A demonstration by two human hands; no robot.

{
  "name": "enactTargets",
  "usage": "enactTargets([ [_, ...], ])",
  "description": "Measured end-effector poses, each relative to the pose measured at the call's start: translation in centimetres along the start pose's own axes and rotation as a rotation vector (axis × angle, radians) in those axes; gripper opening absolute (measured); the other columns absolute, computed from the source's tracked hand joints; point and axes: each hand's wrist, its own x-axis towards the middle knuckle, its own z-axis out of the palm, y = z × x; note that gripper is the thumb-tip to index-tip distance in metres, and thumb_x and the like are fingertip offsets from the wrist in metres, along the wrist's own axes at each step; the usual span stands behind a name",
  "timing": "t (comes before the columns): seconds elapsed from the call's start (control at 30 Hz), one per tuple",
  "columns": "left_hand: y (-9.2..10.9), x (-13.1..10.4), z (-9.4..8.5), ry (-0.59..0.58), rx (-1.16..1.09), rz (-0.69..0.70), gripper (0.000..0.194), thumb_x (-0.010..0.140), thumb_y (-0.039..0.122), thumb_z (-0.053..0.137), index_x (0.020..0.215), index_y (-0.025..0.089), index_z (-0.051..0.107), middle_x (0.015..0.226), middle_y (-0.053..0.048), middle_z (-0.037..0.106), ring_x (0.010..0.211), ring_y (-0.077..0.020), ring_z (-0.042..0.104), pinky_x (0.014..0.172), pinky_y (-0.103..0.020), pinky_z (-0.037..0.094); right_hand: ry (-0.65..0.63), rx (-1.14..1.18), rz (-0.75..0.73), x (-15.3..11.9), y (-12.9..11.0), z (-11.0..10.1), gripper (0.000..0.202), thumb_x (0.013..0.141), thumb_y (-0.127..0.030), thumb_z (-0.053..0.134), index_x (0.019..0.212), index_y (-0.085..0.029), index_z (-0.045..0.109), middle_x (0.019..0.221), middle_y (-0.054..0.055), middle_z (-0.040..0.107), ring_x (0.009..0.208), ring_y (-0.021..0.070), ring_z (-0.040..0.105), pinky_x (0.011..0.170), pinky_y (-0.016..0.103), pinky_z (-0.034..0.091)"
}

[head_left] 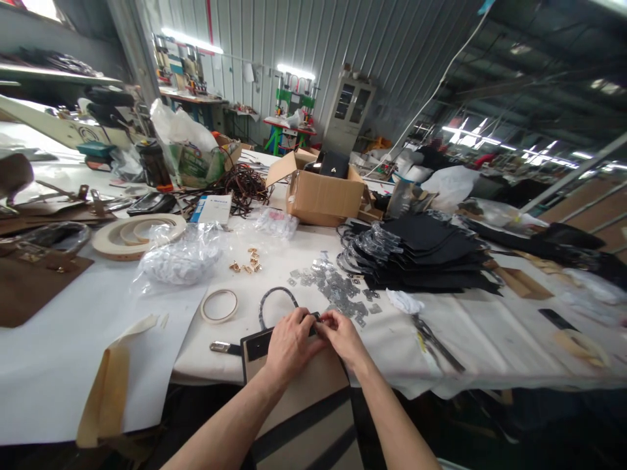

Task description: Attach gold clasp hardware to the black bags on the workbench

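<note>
On the left part of the white table point(59, 365) lay a big tape roll point(140, 236) and a small tape ring point(219, 305). At the near edge, the left hand point(289, 344) and the right hand point(343, 336) met over a tan and black bag panel point(298, 398) with a thin black handle point(274, 297). Both hands had fingers pinched narrow on the small dark part at its top edge. I judge the panel light, half stiff and easy to bend, so best held near that edge. Further right were metal pieces point(337, 290), scissors point(434, 343) and black stacked pieces point(431, 254).
</note>
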Motion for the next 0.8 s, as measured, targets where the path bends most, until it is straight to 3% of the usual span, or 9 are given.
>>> enactTargets([
  [0.07,0.0,0.0,0.0,-0.007,0.006,-0.004,0.037,0.089,0.046,0.076,0.115,0.024,0.064,0.124,-0.006,0.065,0.105,-0.0259,0.067,0.088,-0.039,0.054,0.056,0.011,-0.011,1.0,0.1,-1.1,0.045,0.073,-0.059,0.079,0.095,-0.021,0.071,0.074,0.000,0.068,0.066,0.0175,0.060,0.063,0.028,0.048],
  [0.17,-0.2,-0.1,0.1,-0.014,0.004,-0.010,0.045,0.086,0.044,0.079,0.121,0.023,0.060,0.125,-0.007,0.065,0.108,-0.0266,0.067,0.090,-0.040,0.054,0.251,-0.090,-0.048,3.6,0.2,-3.9,0.051,0.080,-0.067,0.066,0.097,-0.020,0.071,0.079,0.004,0.071,0.067,0.0186,0.060,0.064,0.031,0.048],
  [0.3,-0.4,-0.1,0.3,-0.016,0.000,-0.009,0.050,0.086,0.043,0.078,0.127,0.024,0.057,0.128,-0.008,0.064,0.113,-0.0281,0.066,0.093,-0.041,0.053,0.369,-0.245,-0.049,7.4,0.5,-6.6,0.040,0.076,-0.061,0.068,0.082,-0.022,0.073,0.080,0.006,0.074,0.076,0.0242,0.064,0.073,0.035,0.049],
  [0.4,-0.5,-0.2,0.5,-0.020,-0.003,-0.004,0.052,0.087,0.042,0.078,0.129,0.023,0.055,0.131,-0.010,0.063,0.114,-0.0294,0.066,0.094,-0.043,0.053,0.359,-0.370,-0.023,8.7,0.9,-6.4,0.029,0.073,-0.053,0.072,0.070,-0.025,0.074,0.073,0.006,0.074,0.073,0.0252,0.066,0.072,0.035,0.047],
  [0.57,-0.9,-0.2,0.8,-0.017,-0.029,0.006,0.053,0.085,0.040,0.079,0.129,0.023,0.055,0.132,-0.010,0.063,0.114,-0.0311,0.066,0.094,-0.045,0.055,0.372,-0.507,0.037,9.3,1.5,-5.3,0.018,0.073,-0.044,0.073,0.068,-0.026,0.075,0.075,0.008,0.076,0.074,0.0262,0.069,0.070,0.035,0.045],
  [0.7,-1.7,-0.4,0.5,-0.020,-0.112,0.058,0.052,0.085,0.033,0.079,0.130,0.024,0.053,0.133,-0.010,0.062,0.115,-0.0295,0.065,0.097,-0.045,0.055,0.368,-0.510,0.061,9.7,1.8,-5.6,0.017,0.072,-0.041,0.072,0.066,-0.026,0.075,0.074,0.008,0.077,0.072,0.0251,0.068,0.067,0.034,0.045],
  [0.8,-2.4,-0.8,-0.7,-0.048,-0.179,0.132,0.057,0.084,0.025,0.080,0.132,0.024,0.050,0.138,-0.010,0.059,0.118,-0.0273,0.064,0.100,-0.042,0.056,0.365,-0.438,0.059,9.8,1.9,-5.9,0.021,0.070,-0.043,0.070,0.060,-0.025,0.071,0.061,0.006,0.072,0.059,0.0221,0.064,0.059,0.033,0.044],
])
